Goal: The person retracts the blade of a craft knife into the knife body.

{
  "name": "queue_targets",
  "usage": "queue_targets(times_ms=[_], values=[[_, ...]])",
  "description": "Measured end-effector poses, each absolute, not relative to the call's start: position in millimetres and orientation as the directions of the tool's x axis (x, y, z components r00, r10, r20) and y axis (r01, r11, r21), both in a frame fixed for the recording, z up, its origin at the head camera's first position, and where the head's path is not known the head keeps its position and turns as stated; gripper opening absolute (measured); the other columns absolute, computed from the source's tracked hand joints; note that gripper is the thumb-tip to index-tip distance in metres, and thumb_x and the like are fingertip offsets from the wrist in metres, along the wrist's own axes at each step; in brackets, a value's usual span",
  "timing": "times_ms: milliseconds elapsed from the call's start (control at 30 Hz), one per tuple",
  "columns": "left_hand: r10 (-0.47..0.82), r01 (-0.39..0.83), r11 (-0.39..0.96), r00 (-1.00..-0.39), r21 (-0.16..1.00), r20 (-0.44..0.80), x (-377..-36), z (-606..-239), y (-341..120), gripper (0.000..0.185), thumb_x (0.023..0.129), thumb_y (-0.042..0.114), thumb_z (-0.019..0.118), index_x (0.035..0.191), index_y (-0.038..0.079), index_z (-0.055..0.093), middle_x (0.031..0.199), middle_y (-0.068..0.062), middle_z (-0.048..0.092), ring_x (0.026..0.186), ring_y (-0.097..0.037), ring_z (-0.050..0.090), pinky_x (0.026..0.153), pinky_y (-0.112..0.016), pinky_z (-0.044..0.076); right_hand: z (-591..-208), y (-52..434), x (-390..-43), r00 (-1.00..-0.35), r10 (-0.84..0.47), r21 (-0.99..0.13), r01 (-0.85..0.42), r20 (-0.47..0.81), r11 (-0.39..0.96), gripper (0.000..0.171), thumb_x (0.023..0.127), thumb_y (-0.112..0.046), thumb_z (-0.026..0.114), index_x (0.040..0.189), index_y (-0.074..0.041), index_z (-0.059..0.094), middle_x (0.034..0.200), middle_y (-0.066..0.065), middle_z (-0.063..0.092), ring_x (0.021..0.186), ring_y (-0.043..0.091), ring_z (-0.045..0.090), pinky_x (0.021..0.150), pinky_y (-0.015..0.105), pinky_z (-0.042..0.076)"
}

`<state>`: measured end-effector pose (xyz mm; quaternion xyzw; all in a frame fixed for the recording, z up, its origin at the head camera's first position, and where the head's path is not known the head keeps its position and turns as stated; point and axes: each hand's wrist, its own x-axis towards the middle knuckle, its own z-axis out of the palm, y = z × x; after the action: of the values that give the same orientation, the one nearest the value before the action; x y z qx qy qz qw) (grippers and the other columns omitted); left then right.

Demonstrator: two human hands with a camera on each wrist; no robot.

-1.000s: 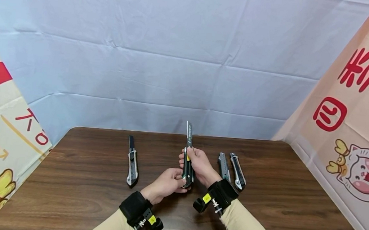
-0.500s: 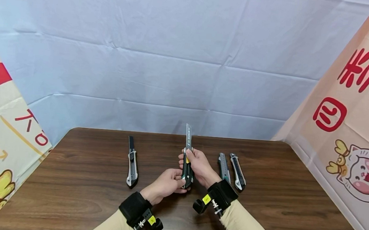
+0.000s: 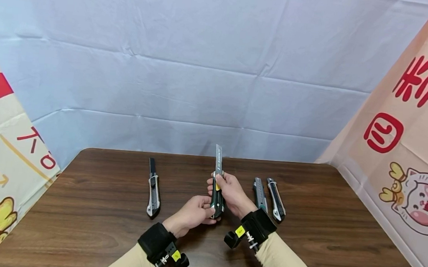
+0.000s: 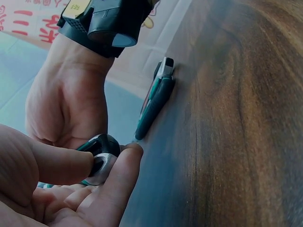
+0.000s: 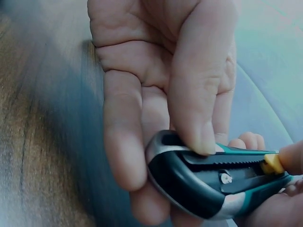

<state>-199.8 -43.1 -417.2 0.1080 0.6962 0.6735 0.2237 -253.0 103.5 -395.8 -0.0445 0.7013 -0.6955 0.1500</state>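
Observation:
Above the middle of the table both hands hold a utility knife (image 3: 217, 201) with a black and green handle. Its long blade (image 3: 219, 157) is out and points away from me. My left hand (image 3: 192, 213) pinches the handle's rear end between thumb and fingers. Farther up, my right hand (image 3: 232, 191) grips the handle's front part. In the right wrist view the right thumb (image 5: 293, 158) presses on the yellow slider (image 5: 272, 164), while the left thumb (image 5: 194, 113) lies on the handle's rear. The blade is out of sight in both wrist views.
On the wooden table (image 3: 89, 228), a grey utility knife (image 3: 154, 193) with its dark blade out lies at the left. Two more utility knives lie at the right, a grey-green one (image 3: 260, 193) and a black-silver one (image 3: 276, 201). A pale cloth (image 3: 184, 85) hangs behind.
The held knife has tipped slightly, so its blade looks brighter and its tip sits a little lower than a second ago. Both hands keep their grip in nearly the same place.

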Motion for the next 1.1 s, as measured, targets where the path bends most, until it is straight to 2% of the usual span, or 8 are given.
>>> queue_targets(times_ms=[233,533,900,1100], values=[[0.455,-0.152,0.066,-0.875,0.986,-0.165,-200.0,-417.3,-43.8,0.034,0.101,0.001,0.045,0.133,-0.009,0.048,0.12,-0.024,0.064,0.099,-0.022,0.069,0.085,-0.031,0.059,-395.0,104.8,-253.0,-0.941,-0.304,-0.989,0.147,-0.146,0.019,0.038,0.108,-0.015,0.032,0.141,0.002,0.039,0.131,0.026,0.052,0.091,0.014,0.061,0.092,0.037,0.055],[0.456,-0.162,0.053,-0.874,0.985,-0.168,-199.5,-417.5,-44.1,0.034,0.101,0.001,0.044,0.133,-0.01,0.047,0.121,-0.025,0.063,0.1,-0.024,0.069,0.086,-0.031,0.059,-396.4,105.1,-254.2,-0.937,-0.319,-0.989,0.144,-0.142,0.018,0.04,0.108,-0.013,0.032,0.144,0.004,0.035,0.132,0.027,0.051,0.091,0.014,0.061,0.088,0.032,0.056],[0.436,-0.141,0.04,-0.888,0.989,-0.145,-199.4,-414.7,-44.9,0.039,0.101,0.002,0.043,0.139,-0.01,0.042,0.129,-0.023,0.06,0.109,-0.029,0.066,0.091,-0.035,0.057,-396.8,108.6,-250.8,-0.946,-0.297,-0.99,0.113,-0.132,0.08,0.039,0.107,-0.024,0.037,0.137,0.0,0.047,0.121,0.019,0.063,0.098,0.017,0.066,0.096,0.037,0.053],[0.441,-0.136,0.047,-0.886,0.99,-0.143,-200.8,-411.7,-45.2,0.04,0.102,0.002,0.042,0.139,-0.01,0.041,0.131,-0.024,0.059,0.11,-0.031,0.065,0.091,-0.035,0.057,-396.6,108.9,-247.4,-0.964,-0.232,-0.992,0.124,-0.129,0.034,0.034,0.105,-0.025,0.044,0.128,-0.002,0.057,0.115,0.015,0.067,0.096,0.017,0.069,0.093,0.035,0.056]])
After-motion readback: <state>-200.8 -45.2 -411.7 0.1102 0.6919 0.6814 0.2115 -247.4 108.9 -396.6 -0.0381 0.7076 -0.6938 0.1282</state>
